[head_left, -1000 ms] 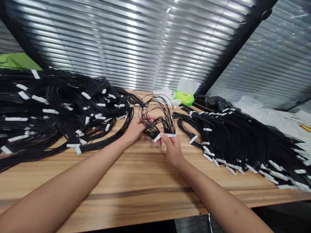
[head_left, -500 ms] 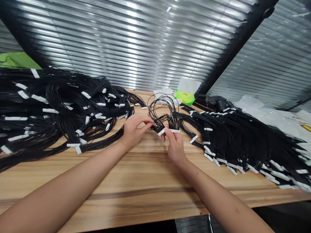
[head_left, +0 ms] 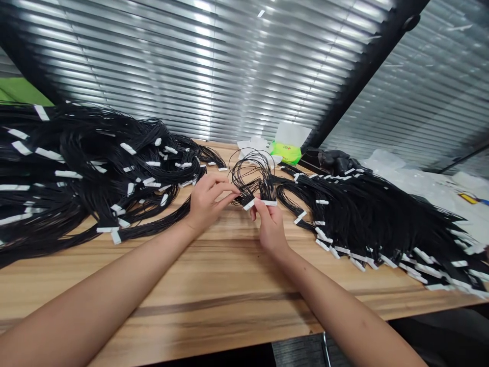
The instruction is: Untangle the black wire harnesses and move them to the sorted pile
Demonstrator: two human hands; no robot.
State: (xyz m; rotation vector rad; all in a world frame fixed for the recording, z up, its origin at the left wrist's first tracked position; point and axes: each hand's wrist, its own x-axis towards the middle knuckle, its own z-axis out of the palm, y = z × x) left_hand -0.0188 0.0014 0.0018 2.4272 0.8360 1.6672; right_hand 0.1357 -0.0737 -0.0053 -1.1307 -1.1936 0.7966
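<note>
A looped wire harness (head_left: 244, 168) of thin black wires, with a white connector at each end, is held up over the middle of the table. My right hand (head_left: 269, 224) pinches its two white connectors (head_left: 269, 203) side by side between thumb and fingers. At the loop's left side, my left hand (head_left: 210, 200) has thumb and forefinger closed together at the black wires near the left connector. Whether it grips a single wire or several is too small to make out.
A large heap of black wire harnesses (head_left: 95, 148) with white connectors covers the table's left. Another pile (head_left: 374, 219) spreads over the right. Behind stand a bright green packet (head_left: 286, 152), white paper (head_left: 292, 133) and clear plastic (head_left: 397, 168). Metal blinds (head_left: 198, 66) hang beyond the wooden table (head_left: 206, 290).
The view has shifted slightly, so everything sits a little further left. Both hands keep their hold on the harness; the left fingers have lifted slightly.
</note>
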